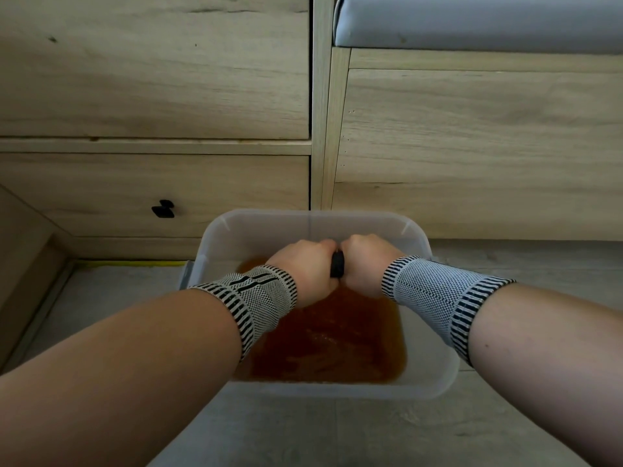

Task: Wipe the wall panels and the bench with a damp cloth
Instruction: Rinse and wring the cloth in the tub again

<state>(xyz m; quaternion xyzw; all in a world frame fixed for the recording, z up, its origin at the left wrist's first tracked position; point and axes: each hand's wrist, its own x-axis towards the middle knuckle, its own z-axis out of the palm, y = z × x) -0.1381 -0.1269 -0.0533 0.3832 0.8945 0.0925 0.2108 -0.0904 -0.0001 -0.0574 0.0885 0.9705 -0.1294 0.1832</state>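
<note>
Wringing the dark cloth [337, 264] above the tub [435, 372], we clench left hand [308, 269] and right hand [365, 264] around it, twisting oppositely so drips fall inside the tub.

Both bare forearms are reaching forward and converging, each wrist wearing a grey-and-black knitted band. Left hand [308, 264] and right hand [365, 261] are meeting knuckle to knuckle, fingers curling around a dark twisted cloth [337, 264].
</note>
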